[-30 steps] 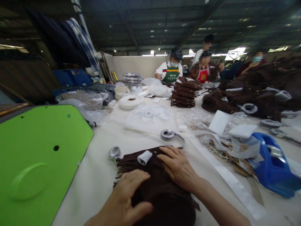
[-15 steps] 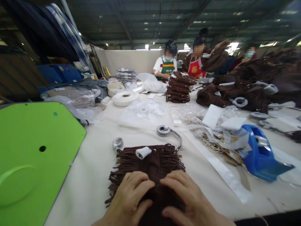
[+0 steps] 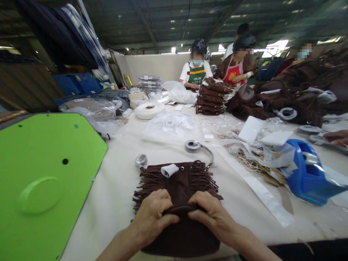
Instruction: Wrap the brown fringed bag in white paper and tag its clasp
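A dark brown fringed suede bag (image 3: 178,185) lies flat on the white table (image 3: 116,195) right in front of me. My left hand (image 3: 152,217) and my right hand (image 3: 210,215) both pinch a raised fold across the bag's middle, fingers curled, thumbs facing each other. A small white wrapped piece (image 3: 169,169) sits at the bag's far edge. Fringes spread out on both sides of the bag.
A bright green panel (image 3: 40,177) covers the left. A blue tape dispenser (image 3: 308,174), a white strip (image 3: 255,188), tape rolls (image 3: 193,145) and plastic bags lie around. A stack of brown bags (image 3: 212,99) stands further back, where several people work.
My hands drew back from lying flat on the bag and came together at its middle, now pinching up a fold. The fringes have spread out flat.
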Tool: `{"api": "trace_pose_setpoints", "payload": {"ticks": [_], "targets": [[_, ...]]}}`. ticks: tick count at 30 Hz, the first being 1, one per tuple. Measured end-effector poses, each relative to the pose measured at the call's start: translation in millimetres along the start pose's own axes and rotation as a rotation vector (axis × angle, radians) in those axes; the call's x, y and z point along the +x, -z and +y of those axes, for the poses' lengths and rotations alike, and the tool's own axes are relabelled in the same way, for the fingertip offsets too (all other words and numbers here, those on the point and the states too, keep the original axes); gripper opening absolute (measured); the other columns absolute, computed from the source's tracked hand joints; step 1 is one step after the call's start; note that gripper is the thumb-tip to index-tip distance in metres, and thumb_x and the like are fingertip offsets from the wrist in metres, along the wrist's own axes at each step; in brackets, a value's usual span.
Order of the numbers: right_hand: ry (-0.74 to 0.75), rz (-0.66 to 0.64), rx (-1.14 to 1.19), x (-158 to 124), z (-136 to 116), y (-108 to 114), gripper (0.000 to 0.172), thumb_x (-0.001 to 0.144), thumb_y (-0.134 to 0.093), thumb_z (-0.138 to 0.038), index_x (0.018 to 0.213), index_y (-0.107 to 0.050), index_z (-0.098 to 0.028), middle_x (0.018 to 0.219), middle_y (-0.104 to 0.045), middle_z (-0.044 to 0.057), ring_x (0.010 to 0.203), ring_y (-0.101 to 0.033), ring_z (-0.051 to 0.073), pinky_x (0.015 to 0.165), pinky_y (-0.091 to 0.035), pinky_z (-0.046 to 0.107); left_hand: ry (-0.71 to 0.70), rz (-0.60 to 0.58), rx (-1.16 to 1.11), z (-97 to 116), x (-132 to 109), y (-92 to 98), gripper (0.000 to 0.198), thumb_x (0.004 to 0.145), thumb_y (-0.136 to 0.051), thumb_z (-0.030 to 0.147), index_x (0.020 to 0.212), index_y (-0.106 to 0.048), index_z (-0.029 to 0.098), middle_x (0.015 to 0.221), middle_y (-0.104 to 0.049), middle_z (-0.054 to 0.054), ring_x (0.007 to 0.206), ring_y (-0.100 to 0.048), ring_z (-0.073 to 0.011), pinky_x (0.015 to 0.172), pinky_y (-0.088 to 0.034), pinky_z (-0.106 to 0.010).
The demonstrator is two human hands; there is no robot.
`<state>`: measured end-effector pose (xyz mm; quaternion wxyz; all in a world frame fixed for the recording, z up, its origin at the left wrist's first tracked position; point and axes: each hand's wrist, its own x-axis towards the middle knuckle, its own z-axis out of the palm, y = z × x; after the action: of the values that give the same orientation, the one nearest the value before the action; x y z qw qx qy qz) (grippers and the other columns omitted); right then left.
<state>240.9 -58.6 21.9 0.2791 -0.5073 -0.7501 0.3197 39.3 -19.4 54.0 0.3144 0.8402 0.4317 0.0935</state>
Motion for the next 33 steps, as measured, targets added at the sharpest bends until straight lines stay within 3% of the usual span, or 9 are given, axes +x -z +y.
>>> {"api": "trace_pose_setpoints", "payload": {"ticks": [3,6,8,13,19,23,28,30,33], "targets": [[-0.026,0.063,0.116,12.4,-3.1,13.6,0.011,0.082,-0.058,-0.026,0.092,-0.060,-0.022,0.088,-0.061,0.000,0.083,-0.055,0.016,0.073,-0.041,0.027,0.012,0.051,-0.176,-4.7,15.2,6.1,0.018,0.073,-0.062,0.025,0.058,-0.057,0.017,0.067,-0.047,0.003,0.068,-0.047,-0.0129,0.063,-0.031,-0.026],[0.004,0.365,0.142,16.2,-3.2,35.9,0.021,0.082,-0.055,-0.030,0.101,-0.058,-0.022,0.100,-0.060,0.003,0.093,-0.054,0.018,0.082,-0.041,0.029,0.045,0.089,-0.341,-12.3,31.2,19.1,0.017,0.070,-0.059,0.032,0.061,-0.060,0.018,0.070,-0.048,0.002,0.070,-0.048,-0.0144,0.064,-0.033,-0.026],[-0.044,0.495,0.152,9.2,-1.0,47.5,0.018,0.084,-0.051,-0.034,0.095,-0.059,-0.021,0.092,-0.061,0.003,0.086,-0.055,0.017,0.077,-0.043,0.028,0.084,0.100,-0.395,-18.8,39.0,27.5,0.019,0.067,-0.059,0.036,0.063,-0.062,0.018,0.071,-0.048,0.002,0.071,-0.048,-0.0154,0.065,-0.033,-0.027],[-0.162,0.380,0.327,-23.5,14.2,25.2,0.021,0.084,-0.051,-0.037,0.097,-0.056,-0.021,0.075,-0.059,0.000,0.068,-0.056,0.014,0.062,-0.045,0.025,0.138,0.098,-0.458,-30.0,45.5,37.2,0.021,0.065,-0.061,0.039,0.062,-0.062,0.018,0.071,-0.047,0.002,0.071,-0.047,-0.0156,0.064,-0.034,-0.027],[-0.179,0.454,0.373,-22.8,14.4,-25.9,0.052,0.074,-0.063,-0.036,0.120,-0.043,-0.021,0.093,-0.061,0.004,0.076,-0.057,0.016,0.067,-0.047,0.028,0.144,0.120,-0.566,-31.0,40.8,37.3,0.020,0.065,-0.063,0.035,0.059,-0.058,0.017,0.065,-0.045,0.004,0.063,-0.045,-0.0124,0.056,-0.033,-0.024],[-0.283,0.475,0.482,-8.1,3.8,-23.6,0.049,0.067,-0.069,-0.040,0.109,-0.054,-0.020,0.083,-0.063,0.002,0.071,-0.055,0.016,0.065,-0.046,0.028,0.162,0.107,-0.661,-36.6,39.7,35.1,0.020,0.064,-0.066,0.035,0.062,-0.060,0.016,0.066,-0.046,0.004,0.061,-0.046,-0.0114,0.053,-0.034,-0.023],[-0.335,0.511,0.875,4.7,-0.9,-18.8,0.033,0.061,-0.075,-0.035,0.086,-0.061,-0.018,0.073,-0.064,0.000,0.068,-0.055,0.015,0.061,-0.043,0.026,0.181,0.125,-0.688,-36.2,48.3,37.6,0.020,0.064,-0.066,0.035,0.066,-0.062,0.016,0.066,-0.050,0.003,0.061,-0.049,-0.0128,0.055,-0.037,-0.024],[-0.379,0.524,0.997,8.0,0.2,-16.9,0.032,0.055,-0.078,-0.034,0.077,-0.061,-0.018,0.068,-0.064,-0.001,0.063,-0.054,0.014,0.058,-0.042,0.024,0.123,0.252,-0.553,-34.3,46.0,42.1,0.019,0.067,-0.064,0.036,0.069,-0.064,0.017,0.073,-0.056,0.000,0.070,-0.053,-0.0160,0.064,-0.041,-0.027],[-0.449,0.558,1.040,9.1,5.9,-12.9,0.035,0.050,-0.081,-0.033,0.075,-0.061,-0.017,0.064,-0.066,-0.001,0.059,-0.054,0.013,0.055,-0.041,0.023,0.047,0.660,-0.291,-37.2,22.6,41.3,0.022,0.071,-0.060,0.037,0.083,-0.065,0.020,0.088,-0.062,-0.002,0.086,-0.055,-0.0188,0.079,-0.041,-0.029]]}}
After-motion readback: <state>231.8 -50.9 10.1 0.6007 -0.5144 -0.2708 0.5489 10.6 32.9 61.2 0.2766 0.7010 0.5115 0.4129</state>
